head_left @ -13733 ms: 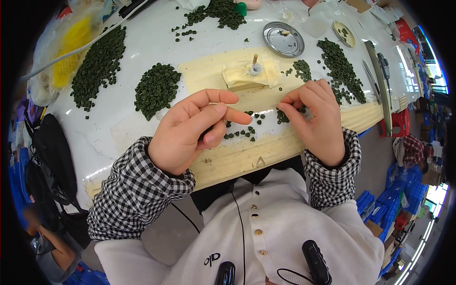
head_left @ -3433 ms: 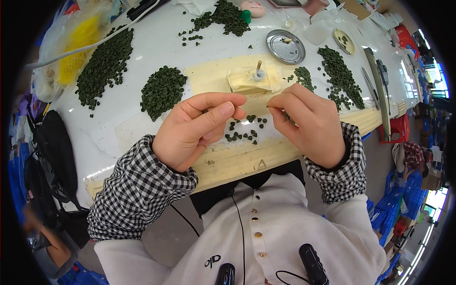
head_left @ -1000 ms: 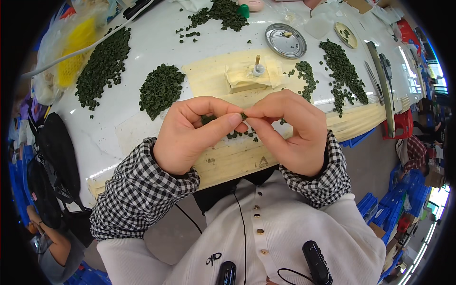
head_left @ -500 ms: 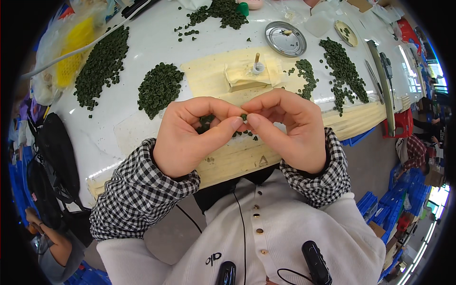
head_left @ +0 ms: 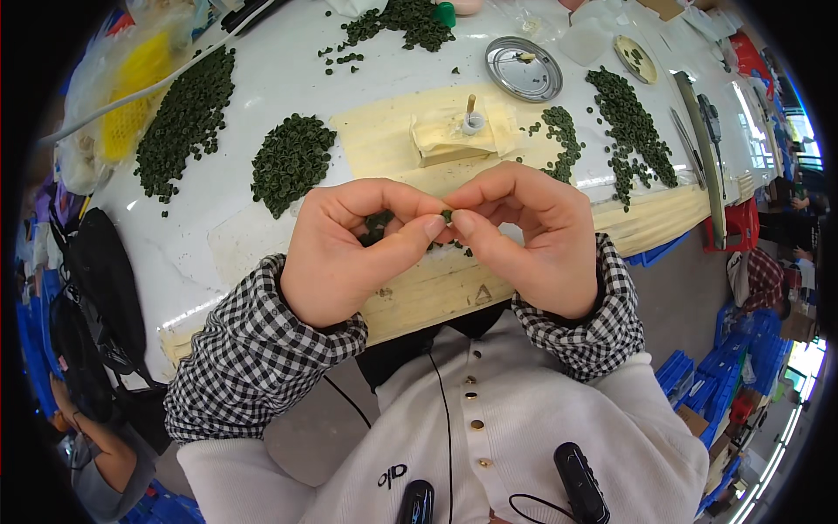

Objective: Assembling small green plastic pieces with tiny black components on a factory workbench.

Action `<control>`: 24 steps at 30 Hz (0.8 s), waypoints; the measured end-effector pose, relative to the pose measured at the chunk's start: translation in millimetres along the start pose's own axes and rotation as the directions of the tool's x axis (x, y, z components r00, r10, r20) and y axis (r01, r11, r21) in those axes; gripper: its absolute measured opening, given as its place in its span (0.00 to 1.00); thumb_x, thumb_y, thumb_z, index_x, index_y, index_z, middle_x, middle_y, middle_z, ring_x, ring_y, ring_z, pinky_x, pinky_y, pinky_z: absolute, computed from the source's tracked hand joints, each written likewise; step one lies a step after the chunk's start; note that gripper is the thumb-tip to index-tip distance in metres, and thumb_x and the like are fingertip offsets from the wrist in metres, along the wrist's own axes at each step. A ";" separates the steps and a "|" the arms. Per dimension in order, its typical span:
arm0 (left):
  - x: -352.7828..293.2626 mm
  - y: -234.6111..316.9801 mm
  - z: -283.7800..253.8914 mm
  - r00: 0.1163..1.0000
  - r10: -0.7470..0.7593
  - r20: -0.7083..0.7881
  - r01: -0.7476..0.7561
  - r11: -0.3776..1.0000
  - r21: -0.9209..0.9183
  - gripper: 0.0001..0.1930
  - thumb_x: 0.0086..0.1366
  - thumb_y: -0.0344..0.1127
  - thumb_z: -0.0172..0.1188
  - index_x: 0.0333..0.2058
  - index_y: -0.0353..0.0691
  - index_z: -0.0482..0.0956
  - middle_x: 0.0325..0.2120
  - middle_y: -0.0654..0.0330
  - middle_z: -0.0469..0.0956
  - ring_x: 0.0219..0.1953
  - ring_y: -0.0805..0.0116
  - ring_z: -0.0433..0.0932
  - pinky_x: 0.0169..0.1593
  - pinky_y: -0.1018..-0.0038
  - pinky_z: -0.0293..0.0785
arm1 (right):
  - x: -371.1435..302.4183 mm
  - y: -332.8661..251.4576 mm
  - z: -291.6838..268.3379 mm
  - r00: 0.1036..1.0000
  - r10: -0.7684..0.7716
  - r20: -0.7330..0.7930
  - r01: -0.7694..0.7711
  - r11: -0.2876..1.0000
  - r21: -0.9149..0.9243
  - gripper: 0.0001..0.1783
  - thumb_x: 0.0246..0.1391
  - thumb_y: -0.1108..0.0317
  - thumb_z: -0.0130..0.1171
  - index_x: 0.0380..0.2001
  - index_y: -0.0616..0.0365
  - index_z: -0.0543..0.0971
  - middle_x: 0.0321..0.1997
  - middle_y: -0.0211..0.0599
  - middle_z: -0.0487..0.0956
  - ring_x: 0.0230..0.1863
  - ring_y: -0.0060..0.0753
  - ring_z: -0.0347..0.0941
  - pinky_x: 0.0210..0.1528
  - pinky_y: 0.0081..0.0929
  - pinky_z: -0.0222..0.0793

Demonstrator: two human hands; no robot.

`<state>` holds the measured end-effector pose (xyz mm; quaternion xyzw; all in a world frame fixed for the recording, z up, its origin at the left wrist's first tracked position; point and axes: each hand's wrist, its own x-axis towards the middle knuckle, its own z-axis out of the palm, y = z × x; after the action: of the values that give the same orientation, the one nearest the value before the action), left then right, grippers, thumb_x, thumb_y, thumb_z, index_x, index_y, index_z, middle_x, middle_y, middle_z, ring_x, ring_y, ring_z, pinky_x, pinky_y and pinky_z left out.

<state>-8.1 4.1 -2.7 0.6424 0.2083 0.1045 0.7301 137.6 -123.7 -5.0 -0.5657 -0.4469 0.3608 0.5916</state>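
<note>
Between the fingertips of both hands is a small dark green round piece [head_left: 448,216]. My left hand [head_left: 362,236] pinches it from the left with thumb and forefinger, and some more green pieces show inside that hand's curled fingers. From the right, my right hand [head_left: 528,231] pinches the same piece, its thumb and forefinger meeting those of the left. Several loose green pieces [head_left: 463,250] lie on the taped table edge, partly hidden below the hands. Just beyond stands a tape-covered block [head_left: 445,150] carrying a small white cup [head_left: 474,125] with a stick in it.
Heaps of green pieces lie around: a near-left pile [head_left: 292,162], a far-left pile [head_left: 188,122], a right pile [head_left: 633,122] and a far pile [head_left: 417,22]. A round metal lid [head_left: 524,68] sits beyond the block. Tweezers [head_left: 688,144] lie at the right. A black bag [head_left: 105,279] hangs at the left edge.
Both hands keep almost the same pinch on the green piece. The view has shifted very slightly; the piles and the block stay put.
</note>
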 end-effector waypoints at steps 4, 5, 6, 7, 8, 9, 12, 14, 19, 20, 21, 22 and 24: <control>2.6 -0.2 0.6 1.000 -0.015 -0.013 0.014 0.999 -0.050 0.05 0.59 0.26 0.57 0.33 0.31 0.78 0.28 0.60 0.79 0.32 0.77 0.77 0.39 0.81 0.72 | 1.4 -1.3 -3.2 0.997 -0.044 -0.064 0.035 0.990 -0.134 0.09 0.50 0.76 0.58 0.36 0.68 0.76 0.31 0.36 0.79 0.32 0.21 0.77 0.35 0.17 0.73; 3.8 -2.4 -1.8 0.999 -0.039 -0.012 0.038 0.999 -0.024 0.05 0.59 0.26 0.58 0.33 0.30 0.78 0.28 0.60 0.79 0.32 0.77 0.76 0.39 0.81 0.71 | 1.5 -2.3 -5.9 0.994 -0.074 -0.086 0.056 0.979 -0.199 0.09 0.50 0.76 0.58 0.36 0.68 0.76 0.31 0.36 0.79 0.31 0.20 0.76 0.35 0.16 0.72; 4.9 -4.0 -3.4 0.998 -0.063 -0.013 0.063 0.998 0.001 0.05 0.58 0.26 0.58 0.33 0.30 0.78 0.28 0.60 0.79 0.32 0.77 0.76 0.39 0.82 0.71 | 1.6 -3.6 -9.2 0.989 -0.077 -0.129 0.046 0.971 -0.233 0.09 0.49 0.76 0.58 0.36 0.67 0.77 0.30 0.36 0.79 0.31 0.20 0.76 0.34 0.16 0.72; 5.8 -4.1 -4.1 0.997 -0.081 -0.015 0.082 0.996 0.045 0.06 0.58 0.27 0.58 0.33 0.30 0.78 0.28 0.60 0.79 0.32 0.77 0.76 0.39 0.82 0.71 | 1.7 -5.1 -13.2 0.982 -0.082 -0.170 0.034 0.963 -0.266 0.10 0.49 0.76 0.59 0.36 0.67 0.77 0.30 0.36 0.79 0.30 0.20 0.76 0.34 0.16 0.72; 6.5 -3.9 -4.7 0.995 -0.100 -0.017 0.101 0.991 0.088 0.06 0.58 0.27 0.59 0.33 0.30 0.78 0.27 0.61 0.79 0.32 0.77 0.76 0.39 0.82 0.71 | 1.5 -6.2 -17.1 0.973 -0.089 -0.211 0.022 0.954 -0.299 0.10 0.49 0.76 0.59 0.36 0.67 0.77 0.29 0.36 0.79 0.30 0.20 0.75 0.34 0.16 0.72; 7.0 -3.5 -4.9 0.993 -0.118 -0.019 0.119 0.984 0.132 0.06 0.58 0.27 0.59 0.33 0.30 0.78 0.27 0.61 0.79 0.33 0.77 0.76 0.39 0.82 0.70 | 1.0 -7.5 -21.0 0.968 -0.086 -0.234 0.010 0.951 -0.309 0.08 0.48 0.76 0.59 0.34 0.67 0.78 0.28 0.35 0.78 0.28 0.20 0.75 0.33 0.16 0.71; 6.7 -6.5 -5.2 0.995 -0.088 -0.054 0.092 0.992 0.085 0.07 0.59 0.29 0.58 0.34 0.31 0.77 0.27 0.62 0.79 0.28 0.81 0.72 0.35 0.84 0.68 | -0.9 -10.0 -37.8 0.985 -0.119 -0.122 0.040 0.858 -0.512 0.06 0.48 0.76 0.60 0.31 0.66 0.78 0.27 0.35 0.78 0.26 0.19 0.73 0.30 0.15 0.69; 7.5 -0.7 -5.7 0.986 -0.155 -0.053 0.154 0.988 -0.020 0.08 0.62 0.30 0.55 0.37 0.32 0.75 0.29 0.60 0.78 0.24 0.83 0.67 0.31 0.85 0.65 | -3.3 -8.1 -45.6 0.988 -0.136 -0.077 0.063 0.800 -0.597 0.04 0.43 0.77 0.61 0.27 0.63 0.77 0.23 0.34 0.76 0.24 0.25 0.70 0.28 0.20 0.66; 9.4 -10.1 -5.9 0.989 -0.145 0.013 0.137 0.892 -0.430 0.09 0.65 0.30 0.46 0.42 0.36 0.70 0.36 0.54 0.77 0.18 0.84 0.57 0.24 0.88 0.57 | -5.2 -9.6 -57.8 0.976 -0.134 0.171 0.217 0.622 -0.753 0.06 0.38 0.75 0.64 0.23 0.59 0.77 0.22 0.32 0.71 0.29 0.34 0.65 0.33 0.27 0.63; 9.1 -10.2 -5.0 0.988 -0.150 0.022 0.143 0.879 -0.454 0.09 0.66 0.29 0.44 0.42 0.37 0.69 0.37 0.53 0.77 0.18 0.84 0.57 0.23 0.88 0.57 | -5.6 -9.2 -57.7 0.976 -0.113 0.184 0.214 0.620 -0.755 0.06 0.38 0.75 0.64 0.23 0.59 0.77 0.22 0.33 0.71 0.31 0.35 0.65 0.33 0.27 0.63; 9.0 -10.2 -4.4 0.988 -0.154 0.032 0.151 0.865 -0.478 0.09 0.66 0.29 0.43 0.43 0.37 0.69 0.38 0.52 0.76 0.18 0.84 0.57 0.23 0.88 0.57 | -6.2 -8.2 -57.3 0.976 -0.092 0.196 0.211 0.618 -0.758 0.06 0.37 0.75 0.64 0.23 0.60 0.77 0.23 0.33 0.71 0.32 0.35 0.64 0.34 0.27 0.62; 9.1 -9.7 -3.8 0.988 -0.148 0.043 0.151 0.864 -0.480 0.08 0.67 0.29 0.42 0.42 0.37 0.69 0.38 0.52 0.77 0.18 0.84 0.57 0.23 0.88 0.56 | -6.7 -7.4 -56.9 0.975 -0.071 0.209 0.207 0.616 -0.760 0.07 0.37 0.75 0.64 0.23 0.60 0.77 0.24 0.33 0.71 0.33 0.35 0.64 0.35 0.27 0.62; 9.5 -8.6 -3.0 0.989 -0.136 0.065 0.150 0.862 -0.484 0.08 0.68 0.30 0.41 0.41 0.38 0.69 0.37 0.52 0.78 0.17 0.85 0.57 0.22 0.89 0.56 | -6.0 -5.6 -56.6 0.965 -0.098 0.242 0.253 0.586 -0.770 0.06 0.38 0.75 0.64 0.23 0.60 0.76 0.25 0.33 0.70 0.33 0.36 0.63 0.35 0.27 0.61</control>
<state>-1.9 9.4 -13.0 0.4219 0.2117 0.0898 0.8770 188.2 -149.5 2.1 -0.6885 -0.6638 0.1121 0.2699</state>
